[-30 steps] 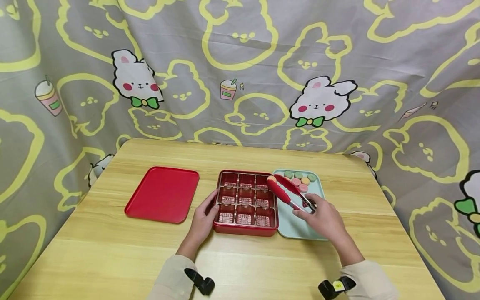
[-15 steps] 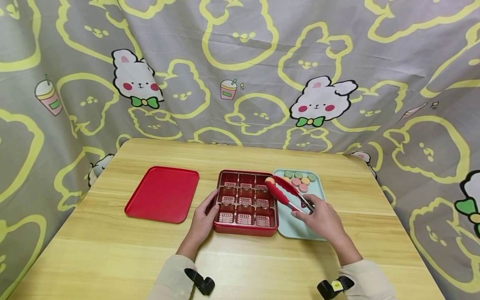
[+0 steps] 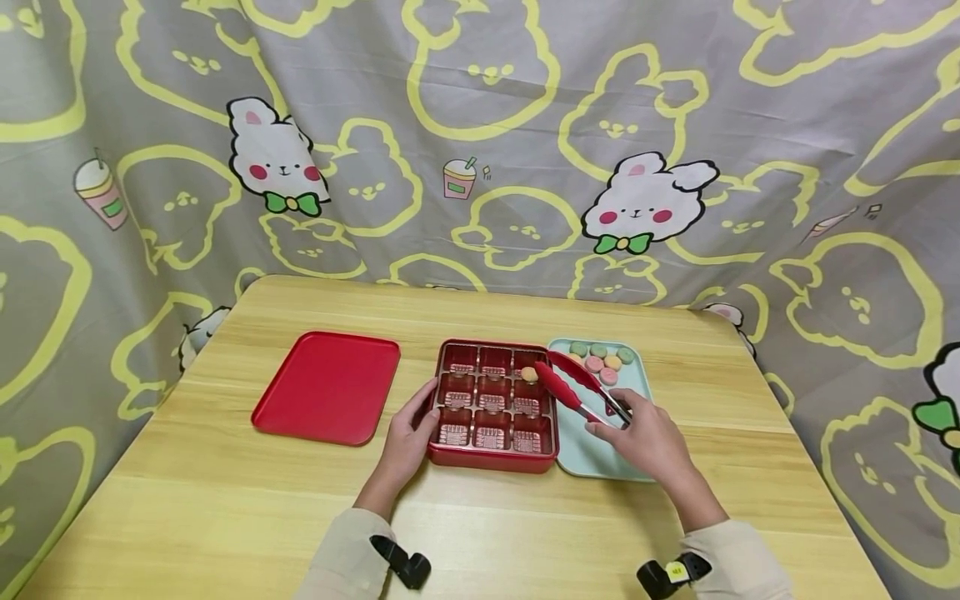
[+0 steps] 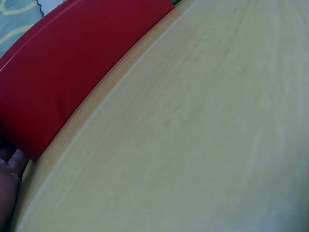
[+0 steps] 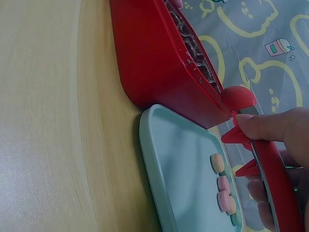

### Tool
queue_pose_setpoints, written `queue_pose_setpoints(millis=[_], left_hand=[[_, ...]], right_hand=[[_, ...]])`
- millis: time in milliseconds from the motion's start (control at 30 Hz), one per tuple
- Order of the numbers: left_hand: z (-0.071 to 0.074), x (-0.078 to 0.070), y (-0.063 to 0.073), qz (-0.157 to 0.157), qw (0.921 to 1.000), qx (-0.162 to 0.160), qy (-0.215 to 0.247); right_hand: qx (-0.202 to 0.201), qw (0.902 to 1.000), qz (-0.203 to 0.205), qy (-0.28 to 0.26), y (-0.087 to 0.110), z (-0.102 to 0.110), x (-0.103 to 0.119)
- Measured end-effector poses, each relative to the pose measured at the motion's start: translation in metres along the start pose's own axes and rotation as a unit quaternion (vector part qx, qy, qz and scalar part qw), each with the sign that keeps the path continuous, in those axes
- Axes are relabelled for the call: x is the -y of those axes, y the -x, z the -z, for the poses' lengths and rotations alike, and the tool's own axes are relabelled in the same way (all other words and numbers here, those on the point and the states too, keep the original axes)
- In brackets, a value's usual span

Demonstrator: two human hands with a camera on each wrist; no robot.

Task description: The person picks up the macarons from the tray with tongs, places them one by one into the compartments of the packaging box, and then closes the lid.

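In the head view, my left hand (image 3: 408, 432) holds the left side of a red box (image 3: 491, 458), thumb at its rim. A clear insert divides the box into several compartments. My right hand (image 3: 647, 435) grips red-tipped tongs (image 3: 572, 398) by their metal handles, the tips spread over the box's right edge. A yellowish macaron (image 3: 529, 374) lies just left of the lower tip, near the divider between the back-right and middle-right compartments; whether it rests there or is falling I cannot tell. The right wrist view shows the tongs (image 5: 277, 181) close up.
A pale blue tray (image 3: 592, 450) touches the box's right side. Several pink, green and yellow macarons (image 3: 595, 364) lie at its back. A red lid (image 3: 327, 387) lies at the left on the wooden table (image 3: 480, 533). A patterned curtain (image 3: 390, 242) hangs behind.
The macaron was between the tong tips; it has come out and now lies slightly lower and left. The tongs first shifted slightly left, then back right. My left hand has stayed in place.
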State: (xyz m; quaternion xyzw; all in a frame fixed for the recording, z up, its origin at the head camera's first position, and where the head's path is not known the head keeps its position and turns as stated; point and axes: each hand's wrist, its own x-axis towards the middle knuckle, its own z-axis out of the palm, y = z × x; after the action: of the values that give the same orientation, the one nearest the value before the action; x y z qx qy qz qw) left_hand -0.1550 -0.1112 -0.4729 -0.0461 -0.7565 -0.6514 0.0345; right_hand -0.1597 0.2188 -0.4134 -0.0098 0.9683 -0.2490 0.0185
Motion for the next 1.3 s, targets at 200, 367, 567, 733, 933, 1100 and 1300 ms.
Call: queue_pose_setpoints(millis=[200, 367, 567, 733, 933, 1100, 1300], left_hand=[[-0.002, 0.000, -0.002, -0.002, 1.0000, 0.004, -0.004], [-0.002, 0.000, 0.000, 0.004, 1.0000, 0.001, -0.001], [-0.001, -0.001, 0.000, 0.008, 1.0000, -0.002, 0.000], [0.000, 0.000, -0.002, 0.008, 1.0000, 0.000, 0.002], [0.000, 0.003, 0.000, 0.010, 0.9999, -0.003, 0.001], [0.000, 0.002, 0.000, 0.008, 1.0000, -0.003, 0.002], [0.000, 0.001, 0.000, 0.012, 0.9999, -0.004, 0.009]], right_hand=[[-0.008, 0.9999, -0.004, 0.011, 0.000, 0.005, -0.006], [-0.007, 0.9997, -0.012, 0.019, 0.001, 0.010, -0.010], [-0.007, 0.9995, -0.015, 0.027, -0.001, 0.015, -0.016], [-0.010, 0.9988, -0.013, 0.046, -0.005, 0.019, -0.022], [0.011, 0.9972, -0.032, 0.067, -0.013, 0.021, -0.027], [0.032, 0.9954, -0.044, 0.079, -0.020, 0.020, -0.029], [0.046, 0.9942, -0.043, 0.088, -0.027, 0.019, -0.027]])
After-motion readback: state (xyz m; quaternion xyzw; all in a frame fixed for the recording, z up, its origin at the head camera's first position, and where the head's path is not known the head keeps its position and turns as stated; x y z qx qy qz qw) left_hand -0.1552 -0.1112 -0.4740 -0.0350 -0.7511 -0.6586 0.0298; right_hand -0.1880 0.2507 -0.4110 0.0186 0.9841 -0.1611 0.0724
